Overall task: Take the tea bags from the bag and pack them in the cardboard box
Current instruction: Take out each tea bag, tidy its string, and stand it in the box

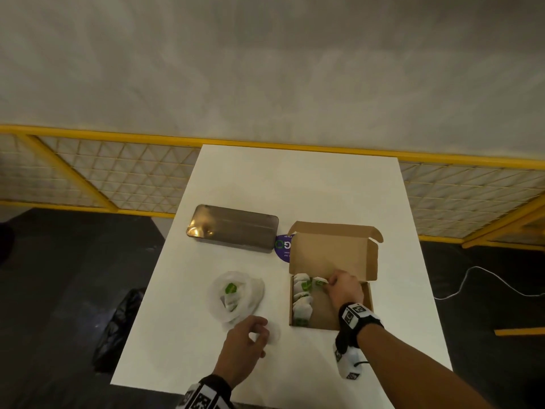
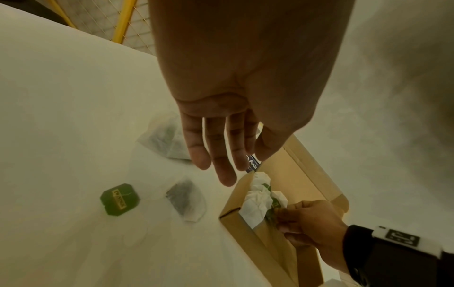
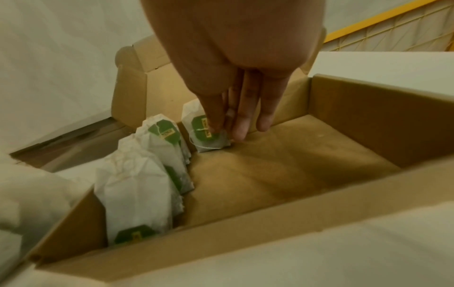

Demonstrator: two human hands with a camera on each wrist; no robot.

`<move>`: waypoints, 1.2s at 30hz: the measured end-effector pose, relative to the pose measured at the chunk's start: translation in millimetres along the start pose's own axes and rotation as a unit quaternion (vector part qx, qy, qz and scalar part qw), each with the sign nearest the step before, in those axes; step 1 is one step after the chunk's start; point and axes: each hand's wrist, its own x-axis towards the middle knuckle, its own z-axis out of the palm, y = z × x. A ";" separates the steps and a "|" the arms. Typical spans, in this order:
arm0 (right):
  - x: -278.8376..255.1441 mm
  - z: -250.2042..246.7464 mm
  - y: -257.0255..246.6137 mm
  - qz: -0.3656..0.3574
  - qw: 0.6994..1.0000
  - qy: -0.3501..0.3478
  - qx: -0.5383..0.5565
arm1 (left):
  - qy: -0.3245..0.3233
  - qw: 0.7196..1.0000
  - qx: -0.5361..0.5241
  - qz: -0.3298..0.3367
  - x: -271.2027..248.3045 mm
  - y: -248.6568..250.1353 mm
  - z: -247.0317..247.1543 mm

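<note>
A white table (image 1: pixel 295 184) is seen from the head view, with an open cardboard box (image 1: pixel 365 296) at about 4 o'clock of its middle, the lid raised at the far side. One metal tin (image 1: pixel 233 230) is laid at 10 o'clock of the box, and one purple round sticker (image 1: pixel 282 245) is partly hidden between tin and box. One clear plastic bag (image 1: pixel 236 296) is spread at 9 o'clock of the box, well apart from it.

The right hand (image 1: pixel 345 287) is reached into the far part of the box. Only in the right wrist view is its grip made plain: one tea bag (image 3: pixel 196 124) with a green tag is pinched between the fingers (image 3: pixel 240 124) and stood against the far wall. At 7 o'clock of it a row of tea bags (image 3: pixel 147 174) is packed upright along the left wall; four or five can be made out, the exact count cannot be told.

The left hand (image 1: pixel 244 346) is held above the table at the near edge of the plastic bag. In the left wrist view its fingers (image 2: pixel 216 155) are shown straight and spread, nothing being held. That view alone shows the bag's contents: two tea bags (image 2: pixel 186 200) and one green tag (image 2: pixel 119 199) can be counted through the plastic
</note>
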 end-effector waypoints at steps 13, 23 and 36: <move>-12.7 -1.5 -2.0 0.036 0.993 0.021 0.110 | 0.008 0.994 0.113 -0.009 3.1 -20.9 -11.9; -63.0 -13.5 8.9 0.022 0.988 0.082 0.130 | -0.031 0.934 0.351 -0.049 21.8 -69.7 -13.7; -156.4 47.2 -23.4 -0.131 0.989 -0.039 -0.059 | -0.018 0.875 0.464 0.135 51.4 -75.9 34.7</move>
